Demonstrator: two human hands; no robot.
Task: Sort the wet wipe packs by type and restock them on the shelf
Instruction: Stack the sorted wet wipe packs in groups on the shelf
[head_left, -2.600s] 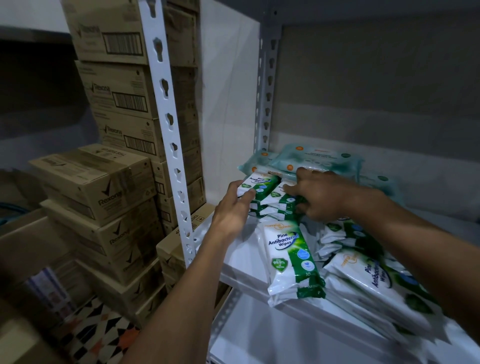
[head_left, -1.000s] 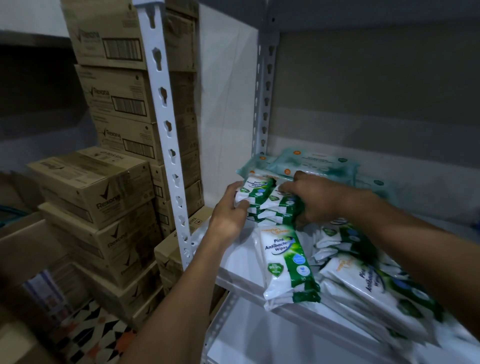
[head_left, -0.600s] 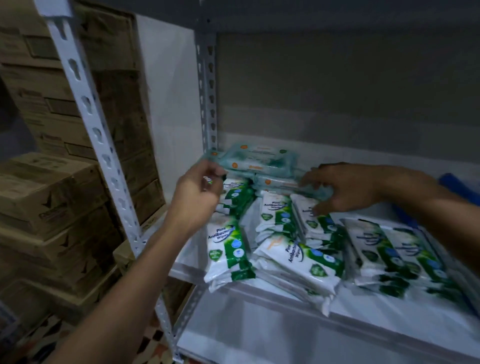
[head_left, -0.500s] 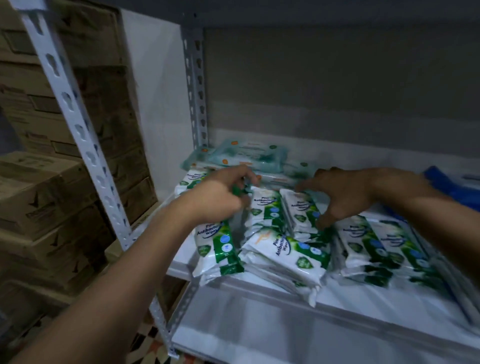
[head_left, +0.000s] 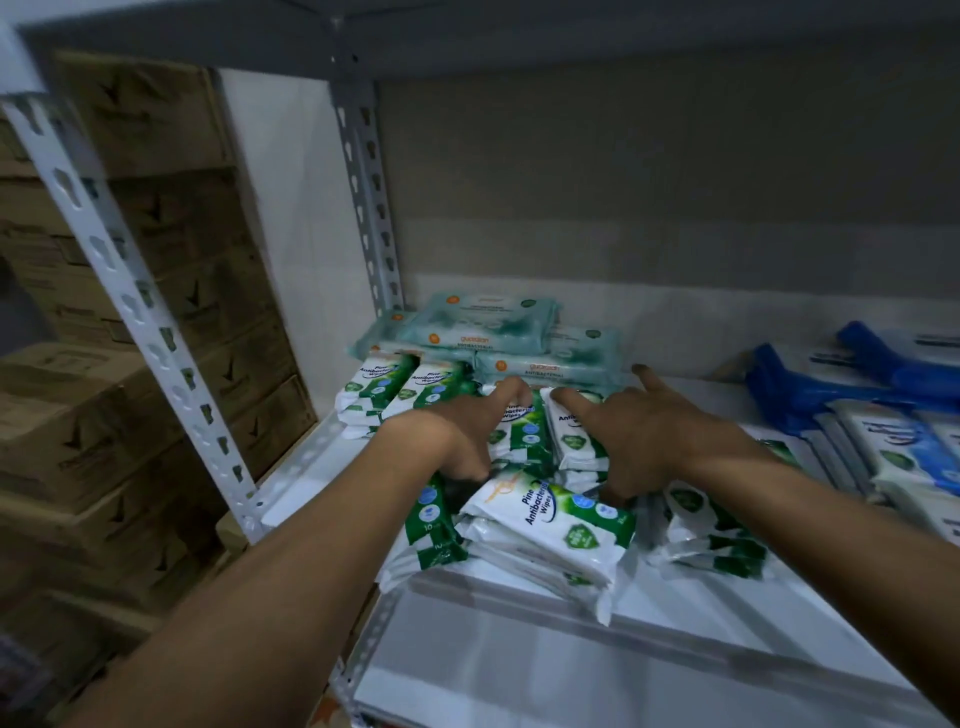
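Several green-and-white pine antibacterial wipe packs (head_left: 550, 514) lie in loose stacks on the white metal shelf (head_left: 691, 597). Two of them stand side by side at the left (head_left: 384, 389). Teal wipe packs (head_left: 483, 325) are stacked at the back left corner. Blue-and-white wipe packs (head_left: 893, 447) lie at the right. My left hand (head_left: 457, 431) rests on a green pack in the middle, index finger stretched forward. My right hand (head_left: 644, 436) lies spread over the stack beside it, index and little finger straight, thumb down at the near side.
A perforated grey upright (head_left: 130, 306) stands at the shelf's front left, another (head_left: 369, 208) at the back corner. Brown cardboard cartons (head_left: 104, 441) are stacked left of the rack. A lower shelf (head_left: 571, 691) shows beneath.
The view has swung right, bringing the blue packs in. Both hands left the far-left stack and now rest on the green packs in the middle, close together.
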